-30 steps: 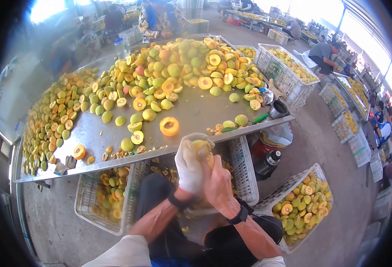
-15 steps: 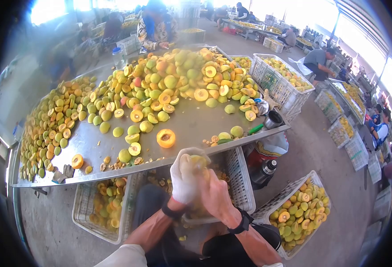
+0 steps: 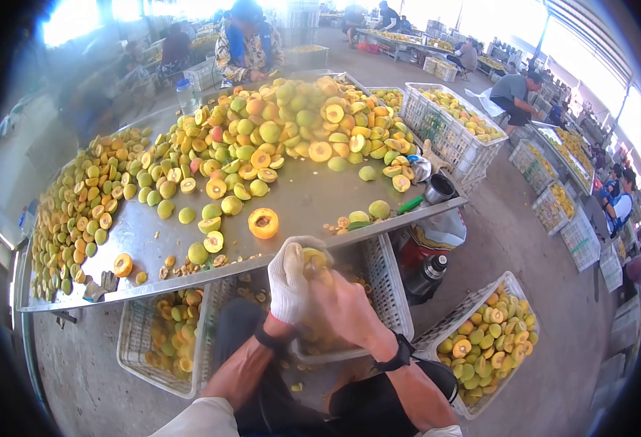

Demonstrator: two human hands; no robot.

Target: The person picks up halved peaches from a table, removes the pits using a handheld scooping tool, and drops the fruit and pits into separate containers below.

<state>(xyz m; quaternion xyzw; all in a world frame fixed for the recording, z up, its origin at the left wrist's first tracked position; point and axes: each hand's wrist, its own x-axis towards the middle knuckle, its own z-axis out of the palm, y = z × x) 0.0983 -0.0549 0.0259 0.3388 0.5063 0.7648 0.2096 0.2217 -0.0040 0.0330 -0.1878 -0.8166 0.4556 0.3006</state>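
My left hand (image 3: 287, 282), in a white knit glove, is closed around a yellow-green apricot (image 3: 314, 259) just in front of the table edge. Against that fruit presses my bare right hand (image 3: 351, 309); its fingers are curled and blurred, and whatever they grip is hidden. Below both hands stands a crate (image 3: 397, 291) with fruit pieces in it. On the metal table (image 3: 302, 197), close beyond my left hand, sits an orange ring-like piece (image 3: 263, 223) with a hollow middle. Halved apricots (image 3: 262, 131) are heaped behind it.
Crates of apricots stand at lower left (image 3: 132, 342) and lower right (image 3: 509, 364). A steel cup (image 3: 440, 189) and green-handled tool (image 3: 410, 205) lie at the table's right corner. A thermos (image 3: 428, 275) stands below. Across the table sits a person (image 3: 247, 44).
My right hand has turned and dropped slightly against the apricot, while the left hand keeps hold of it. The whole view has shifted a little.
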